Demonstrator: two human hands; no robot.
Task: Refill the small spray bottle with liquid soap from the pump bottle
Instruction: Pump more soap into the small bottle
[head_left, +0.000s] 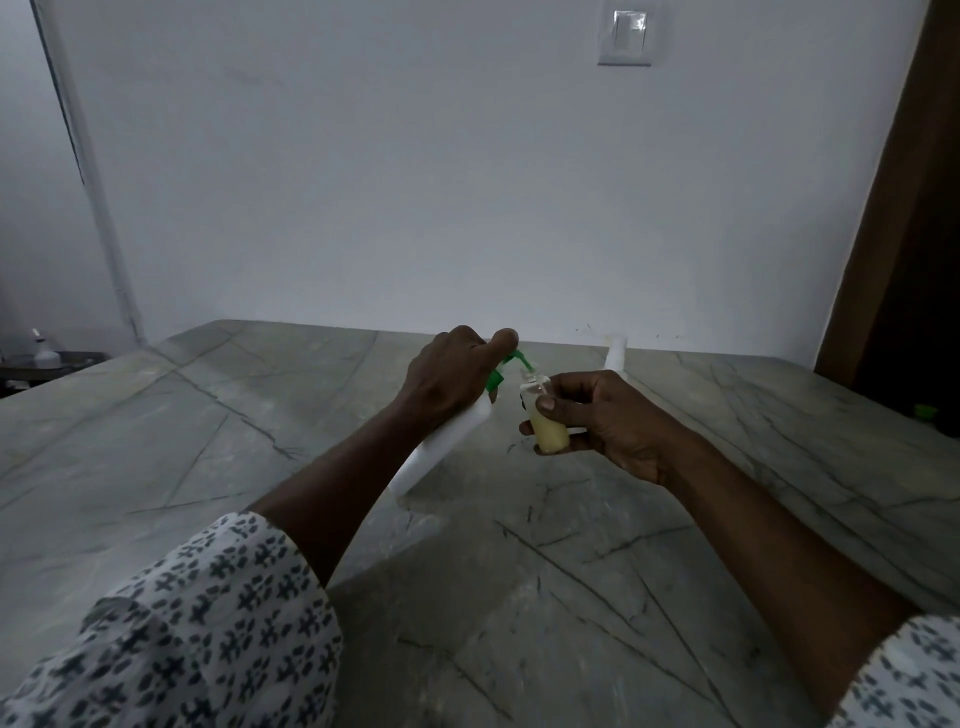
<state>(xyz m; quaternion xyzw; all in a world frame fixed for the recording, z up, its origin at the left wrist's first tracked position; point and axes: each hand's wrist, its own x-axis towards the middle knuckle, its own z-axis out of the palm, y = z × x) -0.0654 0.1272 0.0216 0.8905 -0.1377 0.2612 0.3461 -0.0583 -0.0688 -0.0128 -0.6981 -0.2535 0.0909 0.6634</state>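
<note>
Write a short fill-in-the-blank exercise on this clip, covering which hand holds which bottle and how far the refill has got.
1. The white pump bottle, tilted on the stone counter, is held by the ____ hand.
2. The pump head on that bottle is coloured ____.
3. The small spray bottle is held by the ____ hand.
4. The pale yellow soap fills about the lower ____ of the small bottle.

Missing words: left; green; right; half
</note>
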